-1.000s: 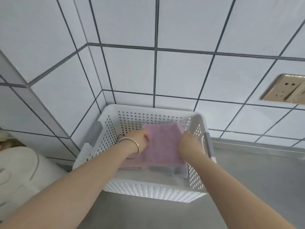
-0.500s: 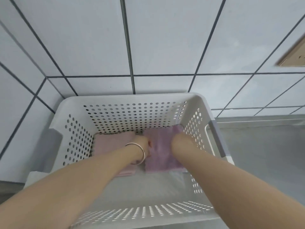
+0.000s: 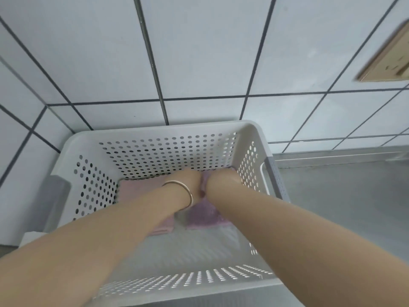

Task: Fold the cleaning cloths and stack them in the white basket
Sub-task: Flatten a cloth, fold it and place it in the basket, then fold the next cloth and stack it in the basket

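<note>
The white perforated basket stands against the tiled wall. On its floor at the left lies a folded pink cloth. Beside it on the right lies a folded purple cloth. Both my arms reach deep into the basket. My left hand, with a thin bangle on its wrist, and my right hand sit close together at the purple cloth's far edge and hold it. A strip of the cloth shows between them. My fingertips are hidden behind the backs of my hands.
The basket sits in a corner of white tiled walls. It has a grey handle on the right side. A grey steel counter stretches to the right, and a gold wall socket is at the upper right.
My hands have lowered the purple cloth from above the rim to the basket floor, beside the pink cloth. My head has moved closer, over the basket.
</note>
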